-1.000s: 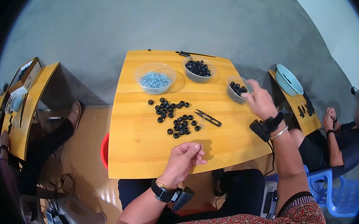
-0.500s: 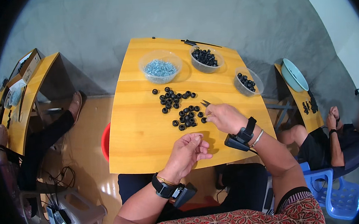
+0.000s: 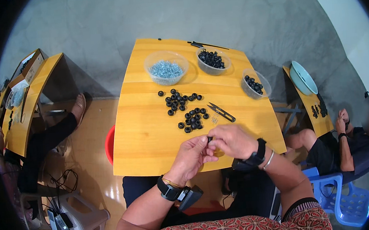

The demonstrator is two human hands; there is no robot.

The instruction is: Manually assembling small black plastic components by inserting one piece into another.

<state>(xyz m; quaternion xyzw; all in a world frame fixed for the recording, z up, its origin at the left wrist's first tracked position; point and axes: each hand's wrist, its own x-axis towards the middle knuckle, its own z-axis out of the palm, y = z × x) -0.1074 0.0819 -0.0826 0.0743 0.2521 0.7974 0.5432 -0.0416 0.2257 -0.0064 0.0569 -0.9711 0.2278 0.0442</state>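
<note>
In front of me, over the near edge of the yellow table, my two hands meet. A small black bead-like round piece [image 3: 209, 139] shows between their fingertips. My right hand [image 3: 234, 140] is closed on it. The thumb and forefinger of my left hand [image 3: 190, 157] press together beside it; whatever they pinch is too small to make out. Just beyond the hands lie black thread snips [image 3: 222, 112] and a little heap of tiny pale bits [image 3: 214, 120]. Several more black round pieces [image 3: 192, 120] with holes are scattered to the left of the snips.
Toward the back stand a clear bowl [image 3: 151, 76] of bluish shiny bits and two clear tubs [image 3: 201, 67] [image 3: 269, 87] of black pieces. A red container [image 3: 109, 145] shows past the table's left edge. People sit at side tables on both sides; a blue chair [image 3: 353, 203] is at right.
My right hand has moved down and left to my left hand, bringing a black round piece from the table. The snips, partly covered before, now lie in full view.
</note>
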